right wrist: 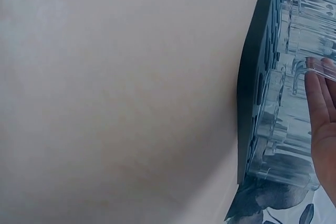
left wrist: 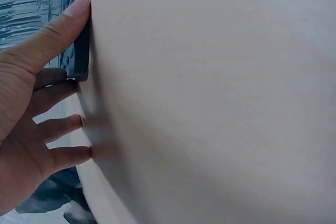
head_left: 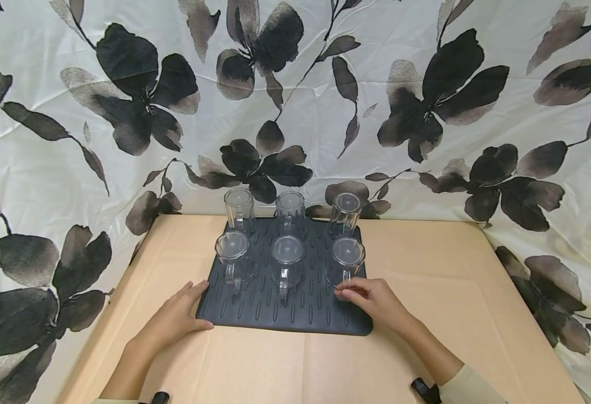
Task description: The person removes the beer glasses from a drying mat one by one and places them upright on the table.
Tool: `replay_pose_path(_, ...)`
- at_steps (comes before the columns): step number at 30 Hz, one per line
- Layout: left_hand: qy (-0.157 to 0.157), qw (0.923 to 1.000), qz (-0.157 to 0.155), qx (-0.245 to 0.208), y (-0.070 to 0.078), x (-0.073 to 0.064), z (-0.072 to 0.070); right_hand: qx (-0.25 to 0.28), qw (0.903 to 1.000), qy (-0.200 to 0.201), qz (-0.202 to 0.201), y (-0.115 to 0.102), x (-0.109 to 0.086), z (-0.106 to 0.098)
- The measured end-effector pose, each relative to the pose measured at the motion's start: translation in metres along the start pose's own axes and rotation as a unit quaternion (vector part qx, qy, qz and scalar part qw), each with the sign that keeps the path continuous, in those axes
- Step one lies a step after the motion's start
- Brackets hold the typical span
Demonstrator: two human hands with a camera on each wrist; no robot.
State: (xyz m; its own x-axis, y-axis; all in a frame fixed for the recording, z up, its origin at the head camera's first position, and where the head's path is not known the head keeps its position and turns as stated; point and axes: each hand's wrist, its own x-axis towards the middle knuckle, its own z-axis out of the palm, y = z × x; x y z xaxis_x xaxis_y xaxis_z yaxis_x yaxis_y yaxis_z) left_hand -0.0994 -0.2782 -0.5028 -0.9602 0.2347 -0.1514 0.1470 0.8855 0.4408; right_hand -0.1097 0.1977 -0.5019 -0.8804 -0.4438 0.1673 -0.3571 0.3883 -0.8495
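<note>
Clear glass mugs stand in two rows of three on a dark ridged mat [head_left: 265,314], seemingly upside down. At the front right corner of the group, my right hand [head_left: 376,303] pinches the handle of a glass mug [head_left: 347,255], which still rests on the mat. The right wrist view shows the fingers [right wrist: 317,98] of that hand at the handle. My left hand [head_left: 174,317] lies with spread fingers at the mat's left edge. In the left wrist view, its thumb [left wrist: 58,35] touches the mat's corner, and its other fingertips reach the tabletop.
The mat lies on a pale tan table [head_left: 426,264], near its back edge. A white cloth with dark flowers [head_left: 335,112] hangs behind the table and along both sides. The back row of glass mugs [head_left: 290,210] stands close to that cloth.
</note>
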Motion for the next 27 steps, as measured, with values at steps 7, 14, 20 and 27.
replay_pose_path(7,0.001,1.0,0.004,-0.001,0.0,0.0,-0.001,-0.004,0.9999,0.016,0.0,0.0,-0.001,0.004)
replay_pose_path(14,0.003,0.9999,0.008,0.006,-0.001,0.002,-0.002,-0.023,0.9977,0.048,-0.042,-0.003,0.0,0.006)
replay_pose_path(20,0.0,0.9999,0.009,0.005,0.0,0.003,-0.002,-0.032,0.9951,0.058,-0.074,-0.004,-0.001,0.001)
replay_pose_path(27,-0.006,0.9999,0.006,0.011,0.001,0.002,-0.003,-0.061,0.9922,0.078,-0.076,-0.013,-0.002,-0.016)
